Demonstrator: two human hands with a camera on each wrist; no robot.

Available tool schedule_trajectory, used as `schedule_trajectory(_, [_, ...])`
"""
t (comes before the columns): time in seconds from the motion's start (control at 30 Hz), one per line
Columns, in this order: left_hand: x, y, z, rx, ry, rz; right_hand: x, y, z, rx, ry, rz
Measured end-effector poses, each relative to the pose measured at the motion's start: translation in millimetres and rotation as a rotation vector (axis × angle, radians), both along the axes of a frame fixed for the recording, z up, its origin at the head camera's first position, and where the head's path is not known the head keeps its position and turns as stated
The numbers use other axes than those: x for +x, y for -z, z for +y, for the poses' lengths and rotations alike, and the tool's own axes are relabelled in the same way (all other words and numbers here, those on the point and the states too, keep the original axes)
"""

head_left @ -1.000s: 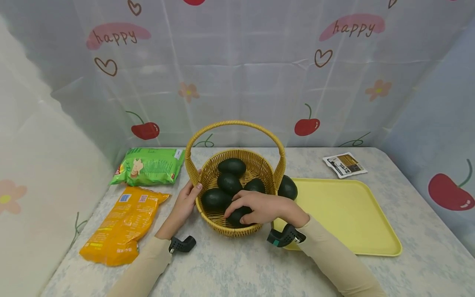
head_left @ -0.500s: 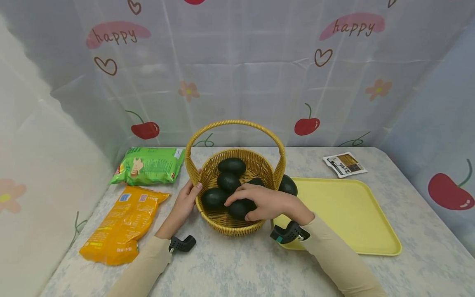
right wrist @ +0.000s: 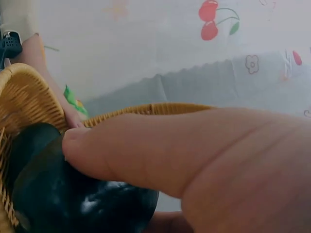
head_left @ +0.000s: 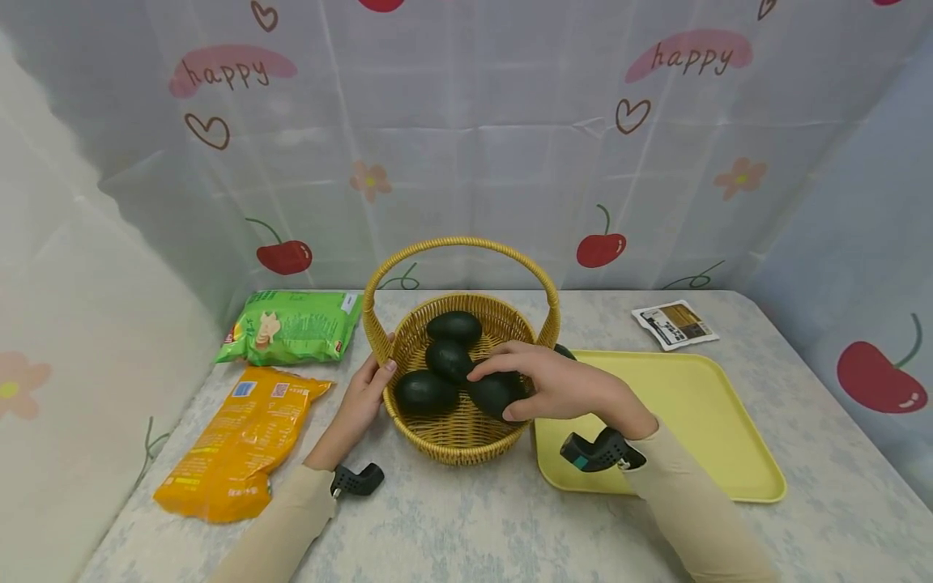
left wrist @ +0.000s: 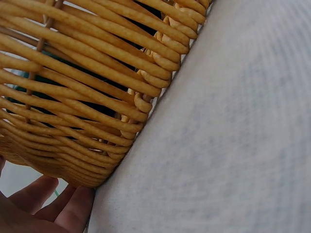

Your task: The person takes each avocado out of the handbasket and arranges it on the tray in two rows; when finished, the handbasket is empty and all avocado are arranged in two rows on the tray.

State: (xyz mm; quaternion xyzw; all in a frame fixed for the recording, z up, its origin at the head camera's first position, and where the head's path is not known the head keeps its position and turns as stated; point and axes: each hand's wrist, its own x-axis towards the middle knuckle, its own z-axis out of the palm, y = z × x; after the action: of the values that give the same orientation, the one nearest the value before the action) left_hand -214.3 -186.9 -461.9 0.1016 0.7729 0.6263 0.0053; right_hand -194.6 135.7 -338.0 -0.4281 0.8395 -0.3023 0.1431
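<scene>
In the head view, a wicker basket (head_left: 466,449) with a tall arched handle holds several dark green avocados (head_left: 426,393). My right hand (head_left: 561,380) grips one avocado (head_left: 498,394) over the basket's right part, thumb on the near side and fingers across its top. The right wrist view shows the thumb (right wrist: 131,145) against that glossy avocado (right wrist: 92,204). My left hand (head_left: 364,397) holds the basket's left side, thumb at the rim by the handle's base. Its fingers (left wrist: 73,208) touch the weave near the bottom in the left wrist view. The right hand may hide another avocado.
A yellow tray (head_left: 678,429) lies right of the basket; an avocado (head_left: 564,352) peeks out at its far left corner, mostly hidden. A small white-and-brown packet (head_left: 675,324) lies behind. Green (head_left: 291,328) and orange (head_left: 244,445) snack bags lie on the left.
My right hand has taken the avocado from the basket's front and moved it rightward and away from me, up over the right part. The left hand stays in place.
</scene>
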Motion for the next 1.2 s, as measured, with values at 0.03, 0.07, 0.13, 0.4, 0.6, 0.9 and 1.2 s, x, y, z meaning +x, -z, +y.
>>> schedule_trajectory(0.03, [-0.2,0.3,0,-0.001,0.001,0.002,1.2,-1.9,3,-0.006,0.004,0.002])
schedule_trajectory(0.07, [-0.1,0.3,0,0.000,0.000,0.003,2.1,-3.3,7,-0.009,0.008,-0.003])
schedule_trajectory(0.13, [-0.3,0.4,0,0.001,-0.001,0.003,4.1,-5.3,15,-0.015,0.015,-0.010])
schedule_trajectory(0.4, [-0.4,-0.5,1,-0.016,-0.003,0.008,11.3,-5.6,47,-0.048,0.064,-0.070])
schedule_trajectory(0.6, [0.1,0.7,-1,-0.024,-0.006,0.006,14.8,-0.2,66,-0.052,0.111,-0.133])
schedule_trajectory(0.9, [-0.5,1.1,1,-0.013,-0.025,0.001,13.2,6.5,99,-0.044,0.190,-0.110])
schedule_trajectory(1.2, [0.5,0.6,0,-0.015,-0.019,-0.008,5.2,16.0,128,-0.111,0.242,-0.058])
